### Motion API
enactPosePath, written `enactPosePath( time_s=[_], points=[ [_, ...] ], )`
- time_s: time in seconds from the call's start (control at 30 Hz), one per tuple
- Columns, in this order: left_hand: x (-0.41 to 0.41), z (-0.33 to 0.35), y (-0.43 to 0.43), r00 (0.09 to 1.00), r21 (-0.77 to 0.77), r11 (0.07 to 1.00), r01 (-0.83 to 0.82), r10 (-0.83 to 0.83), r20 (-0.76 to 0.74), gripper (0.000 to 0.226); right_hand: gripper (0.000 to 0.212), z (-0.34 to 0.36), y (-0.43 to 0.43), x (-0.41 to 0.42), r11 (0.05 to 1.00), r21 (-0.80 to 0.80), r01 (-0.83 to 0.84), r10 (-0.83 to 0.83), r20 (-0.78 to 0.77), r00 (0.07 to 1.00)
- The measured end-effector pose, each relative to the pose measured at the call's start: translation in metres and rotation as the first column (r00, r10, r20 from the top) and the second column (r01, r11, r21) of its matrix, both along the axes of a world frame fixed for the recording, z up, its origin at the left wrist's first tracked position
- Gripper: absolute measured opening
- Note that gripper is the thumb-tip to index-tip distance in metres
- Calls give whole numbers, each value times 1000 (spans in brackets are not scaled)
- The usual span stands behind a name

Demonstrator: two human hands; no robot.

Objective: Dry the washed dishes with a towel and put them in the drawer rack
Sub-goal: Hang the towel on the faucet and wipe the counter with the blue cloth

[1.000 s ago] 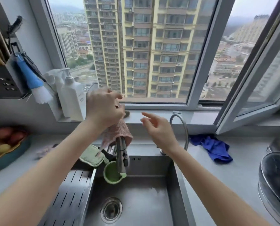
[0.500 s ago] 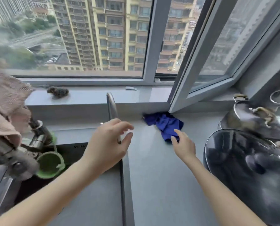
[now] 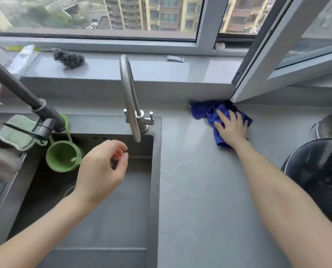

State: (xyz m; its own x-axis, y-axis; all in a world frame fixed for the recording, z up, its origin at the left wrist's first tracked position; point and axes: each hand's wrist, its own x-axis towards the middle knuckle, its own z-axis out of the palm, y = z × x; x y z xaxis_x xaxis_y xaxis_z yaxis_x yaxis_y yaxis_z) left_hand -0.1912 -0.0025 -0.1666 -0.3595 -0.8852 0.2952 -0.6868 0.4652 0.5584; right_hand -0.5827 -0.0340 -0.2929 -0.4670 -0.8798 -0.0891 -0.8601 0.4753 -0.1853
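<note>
Head view looks down on a grey stone bench (image 3: pixel 200 200) with a dark sunken sink (image 3: pixel 155 171) set into it under a window. The crumpled blue cloth towel (image 3: pixel 203 111) lies on the bench at the back, right under the corner of the open window frame. The right grip (image 3: pixel 232 129) rests flat on it, fingers spread and straight, touching the cloth without having gathered it. The left grip (image 3: pixel 101 171) hangs over the sink basin with its fingers loosely curled, holding nothing, just below the spout of the curved brushed-steel tap (image 3: pixel 129 93).

By my judgement the task is at its very start: the towel has been reached but not lifted, and nothing has been dried or put away. No drawer rack is in sight. At the right edge sits a round dark glass lid with a metal rim (image 3: pixel 316 171); whether it is among the washed dishes cannot be told. What is left seems to be everything: picking up the towel, wiping each dish, and placing them in the rack.
</note>
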Motion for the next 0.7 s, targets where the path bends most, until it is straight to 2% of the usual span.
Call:
enactPosePath(
  time_s=[0.1,0.27,0.4,0.53,0.63,0.7],
  points=[
    [1,-15,-1,999,25,1000,-3,2,38,10,44,-3,19,6,997,-65,34,-36,-32,999],
    [14,-30,8,999,59,998,22,-24,32,15,43,-9,81,50,994,-82,71,-76,-65,995],
    [34,-41,21,997,55,995,81,-82,13,15,57,-7,125,126,993,-119,20,-22,-11,1000],
    [66,-43,45,994,58,993,105,-104,-23,18,32,-2,154,210,993,-110,-53,42,-93,995],
    [93,-42,64,990,31,990,139,-138,-33,18,45,0,173,254,991,-100,-90,76,-136,988],
    [108,-42,73,987,23,987,157,-156,-41,18,40,10,180,272,983,-136,-126,124,-24,992]
  ],
)
